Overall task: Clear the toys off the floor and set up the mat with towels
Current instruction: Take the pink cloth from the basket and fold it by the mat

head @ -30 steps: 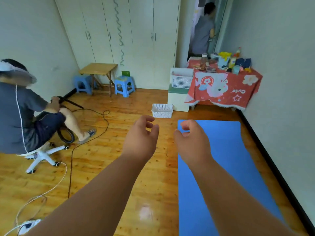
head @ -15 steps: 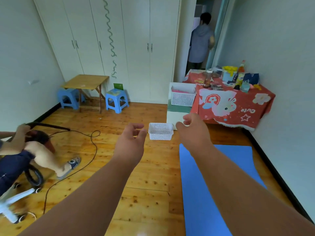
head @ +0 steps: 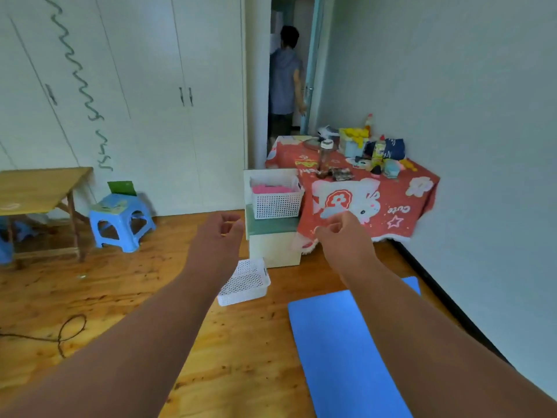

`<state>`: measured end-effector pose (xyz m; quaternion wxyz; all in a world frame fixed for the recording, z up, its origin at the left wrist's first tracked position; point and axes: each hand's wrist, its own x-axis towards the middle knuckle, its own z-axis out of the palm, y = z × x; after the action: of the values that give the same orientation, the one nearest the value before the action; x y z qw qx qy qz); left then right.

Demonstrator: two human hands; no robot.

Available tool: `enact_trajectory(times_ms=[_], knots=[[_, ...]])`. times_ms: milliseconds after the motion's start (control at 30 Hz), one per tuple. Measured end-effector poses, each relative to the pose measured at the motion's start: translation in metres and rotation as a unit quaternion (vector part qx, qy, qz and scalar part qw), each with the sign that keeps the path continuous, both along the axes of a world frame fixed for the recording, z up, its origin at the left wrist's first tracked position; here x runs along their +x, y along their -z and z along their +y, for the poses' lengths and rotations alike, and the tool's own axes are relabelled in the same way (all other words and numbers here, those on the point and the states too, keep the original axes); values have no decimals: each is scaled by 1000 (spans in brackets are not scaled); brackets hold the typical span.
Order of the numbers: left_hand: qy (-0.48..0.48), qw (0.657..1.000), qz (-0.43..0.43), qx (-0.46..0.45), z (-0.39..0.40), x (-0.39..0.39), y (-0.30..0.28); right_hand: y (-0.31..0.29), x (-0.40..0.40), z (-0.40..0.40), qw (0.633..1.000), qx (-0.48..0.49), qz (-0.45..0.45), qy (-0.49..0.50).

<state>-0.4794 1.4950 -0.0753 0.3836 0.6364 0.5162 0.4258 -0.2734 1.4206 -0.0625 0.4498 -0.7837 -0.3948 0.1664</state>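
Where the wooden floor (head: 126, 300) meets the grey right-hand wall, the blue mat (head: 340, 351) lies flat, its far end near the black skirting and its near end running out of the bottom of the view. Both arms reach forward above it and the floor: the left hand (head: 215, 245) hangs over the boards with fingers loosely curled and holding nothing, and the right hand (head: 346, 239) is likewise loosely curled and bare, raised in front of the red tablecloth (head: 367, 200). The mat sits below and behind the right hand, under that forearm, touching neither hand. Just left of the mat's far end, a small white basket (head: 245, 282) rests tilted on the floor, partly hidden by the left forearm. Beyond it a second white basket (head: 277, 197) with pink cloth inside stands on a low green-topped box (head: 271, 239) beside the cluttered table. Further left are a blue stool (head: 120, 221) and a wooden table (head: 39, 188) against the white wardrobe doors (head: 144, 101). A person (head: 283, 76) stands in the open doorway. A dark cable (head: 64, 333) curls on the open boards at the left.
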Motion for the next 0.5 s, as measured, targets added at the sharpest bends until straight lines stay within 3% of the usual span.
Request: enact_trajectory(times_ms=[300,500], knots=[[127,991,27,-39,207,150,7,10,109,157,994,-34,6,103],[136,989,43,-46,336,240,24,27,201,288,993,-47,17,104]])
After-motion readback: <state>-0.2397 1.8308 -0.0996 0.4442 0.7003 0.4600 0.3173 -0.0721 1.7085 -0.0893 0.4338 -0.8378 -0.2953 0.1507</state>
